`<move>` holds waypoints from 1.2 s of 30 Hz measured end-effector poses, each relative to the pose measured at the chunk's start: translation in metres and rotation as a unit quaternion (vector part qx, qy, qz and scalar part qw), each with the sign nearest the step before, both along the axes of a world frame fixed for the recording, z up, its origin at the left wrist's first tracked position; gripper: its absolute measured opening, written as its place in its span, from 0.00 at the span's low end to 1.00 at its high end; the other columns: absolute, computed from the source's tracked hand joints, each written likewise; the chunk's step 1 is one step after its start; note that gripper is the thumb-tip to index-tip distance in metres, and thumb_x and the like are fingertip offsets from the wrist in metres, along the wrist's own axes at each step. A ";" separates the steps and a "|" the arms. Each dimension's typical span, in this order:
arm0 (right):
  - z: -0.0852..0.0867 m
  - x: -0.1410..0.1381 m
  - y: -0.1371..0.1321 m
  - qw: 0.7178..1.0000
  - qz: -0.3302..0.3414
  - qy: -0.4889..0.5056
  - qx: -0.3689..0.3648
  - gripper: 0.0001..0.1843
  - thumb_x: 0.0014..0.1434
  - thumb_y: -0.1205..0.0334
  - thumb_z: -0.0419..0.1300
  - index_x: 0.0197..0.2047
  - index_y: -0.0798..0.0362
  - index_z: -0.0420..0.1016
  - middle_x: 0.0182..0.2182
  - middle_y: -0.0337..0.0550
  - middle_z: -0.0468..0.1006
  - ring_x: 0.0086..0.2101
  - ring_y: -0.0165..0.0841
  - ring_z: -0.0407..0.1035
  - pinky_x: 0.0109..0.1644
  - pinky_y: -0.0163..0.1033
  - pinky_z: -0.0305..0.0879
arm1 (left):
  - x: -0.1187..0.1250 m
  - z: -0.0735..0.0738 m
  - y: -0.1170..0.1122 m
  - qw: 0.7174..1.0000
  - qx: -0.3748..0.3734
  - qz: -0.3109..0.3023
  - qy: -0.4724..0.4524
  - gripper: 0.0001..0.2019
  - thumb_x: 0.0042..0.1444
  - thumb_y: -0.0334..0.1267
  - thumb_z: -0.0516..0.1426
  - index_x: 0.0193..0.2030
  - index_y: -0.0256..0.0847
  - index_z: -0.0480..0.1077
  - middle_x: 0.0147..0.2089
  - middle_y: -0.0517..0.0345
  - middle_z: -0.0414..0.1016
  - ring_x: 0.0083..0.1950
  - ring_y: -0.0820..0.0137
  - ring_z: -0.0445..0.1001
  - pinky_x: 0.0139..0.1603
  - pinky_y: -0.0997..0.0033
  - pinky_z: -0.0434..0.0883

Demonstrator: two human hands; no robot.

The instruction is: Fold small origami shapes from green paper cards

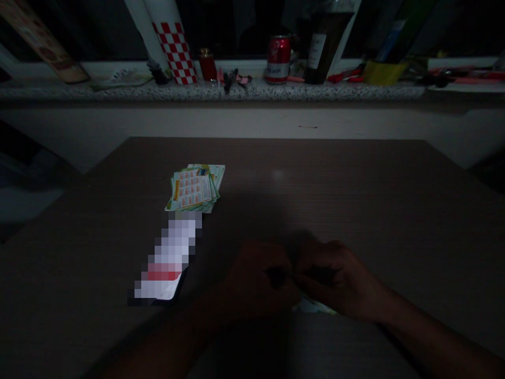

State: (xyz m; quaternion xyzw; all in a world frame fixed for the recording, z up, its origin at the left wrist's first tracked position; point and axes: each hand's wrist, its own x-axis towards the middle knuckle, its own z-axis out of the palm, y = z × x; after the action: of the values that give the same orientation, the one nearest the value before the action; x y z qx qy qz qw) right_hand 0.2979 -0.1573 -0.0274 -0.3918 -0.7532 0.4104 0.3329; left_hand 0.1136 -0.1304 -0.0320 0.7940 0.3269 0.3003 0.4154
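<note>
My left hand [256,276] and my right hand [339,279] meet low in the middle of the view, in deep shadow. The fingers of both are closed, with the fingertips pinched together where they come close to each other. What they grip, if anything, is too dark to make out. Under my right hand part of a green and white printed paper card [315,306] shows; the rest is hidden. To the left lies a loose pile of printed paper cards [193,189] with rows of reddish figures. A phone [169,258] with a lit, blurred-out screen lies just in front of the pile.
The brown wood-grain table [335,184] reaches to the wall. Along the granite window sill [248,93] stand a red-and-white checkered tube [176,50], a red can [278,59], a dark bottle [321,50] and a yellow container [383,72]. The room is dim.
</note>
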 end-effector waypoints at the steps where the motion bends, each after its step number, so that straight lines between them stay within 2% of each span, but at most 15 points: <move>1: 0.001 0.000 0.000 1.000 0.006 0.002 -0.003 0.08 0.55 0.69 0.58 0.25 0.56 0.71 0.18 0.34 0.65 0.20 0.24 0.58 0.23 0.31 0.54 | 0.000 0.000 0.000 1.000 -0.003 -0.005 -0.001 0.05 0.39 0.28 0.56 0.19 0.38 0.64 0.19 0.64 0.64 0.20 0.78 0.59 0.22 0.77 0.55; 5: 0.003 -0.001 0.001 1.000 0.025 0.005 -0.017 0.09 0.55 0.71 0.58 0.23 0.56 0.70 0.18 0.34 0.64 0.20 0.23 0.58 0.23 0.30 0.53 | -0.001 -0.001 0.001 0.999 0.005 -0.033 0.007 0.06 0.40 0.28 0.55 0.17 0.37 0.63 0.18 0.65 0.61 0.20 0.79 0.58 0.22 0.78 0.53; 9: 0.001 -0.001 0.000 0.999 0.034 0.008 -0.021 0.09 0.56 0.69 0.58 0.24 0.57 0.71 0.19 0.34 0.65 0.20 0.22 0.58 0.23 0.30 0.53 | 0.000 -0.003 0.002 0.999 0.030 -0.032 -0.021 0.08 0.42 0.29 0.52 0.15 0.36 0.63 0.16 0.65 0.59 0.18 0.80 0.57 0.21 0.79 0.52; 13: -0.002 0.001 0.000 0.999 -0.003 0.000 -0.039 0.07 0.57 0.66 0.59 0.29 0.57 0.75 0.21 0.37 0.69 0.22 0.24 0.62 0.24 0.29 0.57 | -0.002 -0.003 0.004 0.999 0.028 0.007 -0.031 0.09 0.45 0.31 0.52 0.17 0.36 0.65 0.16 0.63 0.62 0.19 0.79 0.59 0.21 0.79 0.53; 16: -0.002 0.005 0.002 0.998 -0.037 0.003 -0.058 0.06 0.58 0.64 0.60 0.32 0.56 0.77 0.25 0.40 0.76 0.25 0.26 0.67 0.28 0.30 0.63 | -0.006 0.001 0.006 0.997 0.007 0.068 -0.047 0.09 0.47 0.31 0.51 0.19 0.36 0.68 0.19 0.62 0.66 0.20 0.78 0.62 0.22 0.79 0.56; 19: -0.001 0.011 0.003 0.996 -0.074 0.008 -0.050 0.07 0.58 0.63 0.60 0.33 0.56 0.77 0.25 0.41 0.77 0.25 0.27 0.69 0.28 0.31 0.65 | -0.009 0.003 0.008 0.992 -0.011 0.106 -0.061 0.09 0.48 0.32 0.51 0.21 0.36 0.68 0.19 0.62 0.66 0.21 0.77 0.63 0.23 0.78 0.58; 26: 0.000 0.013 0.005 0.997 -0.080 0.010 -0.012 0.06 0.57 0.64 0.61 0.31 0.55 0.78 0.25 0.40 0.78 0.25 0.27 0.71 0.29 0.30 0.67 | -0.005 0.003 0.005 0.996 -0.045 0.074 0.001 0.07 0.53 0.37 0.57 0.30 0.36 0.74 0.26 0.59 0.74 0.27 0.74 0.70 0.28 0.78 0.63; 32: -0.005 0.015 0.006 0.978 -0.201 0.032 0.043 0.05 0.52 0.63 0.66 0.34 0.53 0.78 0.28 0.40 0.81 0.28 0.29 0.74 0.33 0.31 0.71 | -0.006 0.002 0.006 0.994 -0.086 0.062 0.029 0.11 0.58 0.40 0.56 0.30 0.36 0.75 0.25 0.60 0.74 0.26 0.76 0.69 0.26 0.79 0.61; 36: -0.007 0.013 0.006 0.982 -0.184 0.028 0.030 0.04 0.51 0.64 0.67 0.33 0.52 0.78 0.28 0.38 0.81 0.28 0.29 0.75 0.33 0.30 0.72 | -0.004 0.001 0.005 0.994 -0.096 0.023 0.044 0.10 0.58 0.40 0.56 0.35 0.37 0.75 0.29 0.60 0.76 0.30 0.75 0.71 0.30 0.78 0.63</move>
State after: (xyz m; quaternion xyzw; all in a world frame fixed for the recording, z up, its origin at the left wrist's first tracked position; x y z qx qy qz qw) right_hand 0.3111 -0.1511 -0.0340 -0.5019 -0.6705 0.3301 0.4353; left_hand 0.1100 -0.1259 -0.0314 0.7550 0.3908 0.2416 0.4680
